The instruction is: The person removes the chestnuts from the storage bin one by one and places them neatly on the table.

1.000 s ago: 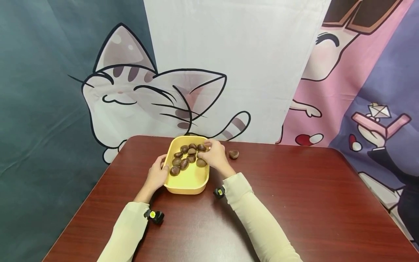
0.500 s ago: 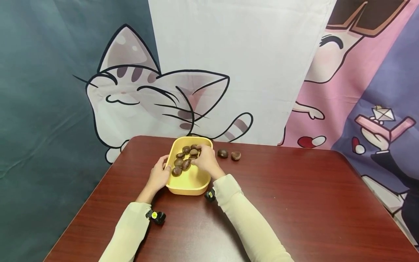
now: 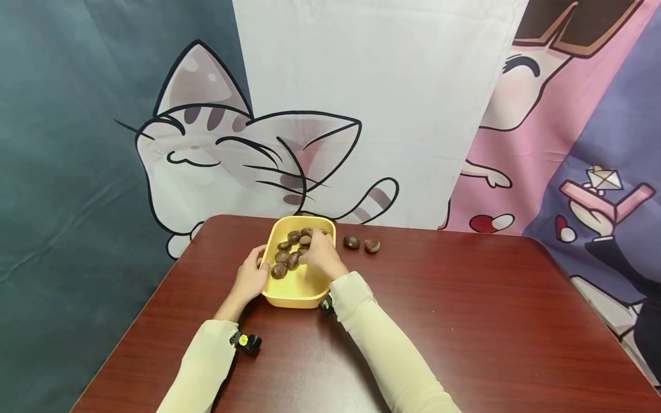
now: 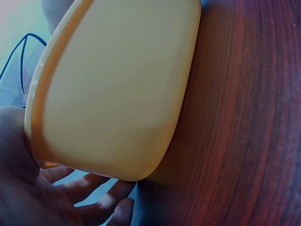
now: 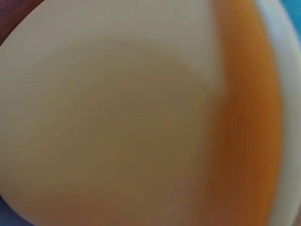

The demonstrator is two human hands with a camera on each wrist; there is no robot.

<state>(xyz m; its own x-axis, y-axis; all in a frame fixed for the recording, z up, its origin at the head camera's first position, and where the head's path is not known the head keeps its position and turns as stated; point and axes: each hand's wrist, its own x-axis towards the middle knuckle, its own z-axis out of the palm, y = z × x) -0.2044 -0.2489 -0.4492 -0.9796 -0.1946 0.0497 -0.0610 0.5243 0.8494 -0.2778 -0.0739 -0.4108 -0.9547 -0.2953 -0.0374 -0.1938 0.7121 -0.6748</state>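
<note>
A yellow plastic basin (image 3: 296, 301) stands on the table with several brown chestnuts (image 3: 279, 270) lying toward its far and left side. My left hand (image 3: 251, 280) grips its left rim, thumb over the edge and fingers along the outer wall. In the left wrist view those fingers (image 4: 94, 197) lie behind the yellow wall. Reaching in over the near right part, my right hand (image 3: 322, 255) has its fingers bent down among the chestnuts. I cannot tell whether it pinches one, since the hand covers that spot. The basin's outer wall (image 5: 117, 117) fills the right wrist view.
Two loose chestnuts, a dark one (image 3: 352, 242) and a lighter-faced one (image 3: 372, 246), lie on the reddish-brown table (image 3: 465, 321) just right of the basin. Behind the table's back edge hangs a printed cloth (image 3: 413, 115) with cartoon cats.
My right hand has moved left and deeper over the basin from its right rim, uncovering the dark chestnut on the table. The left hand keeps its grip on the basin.
</note>
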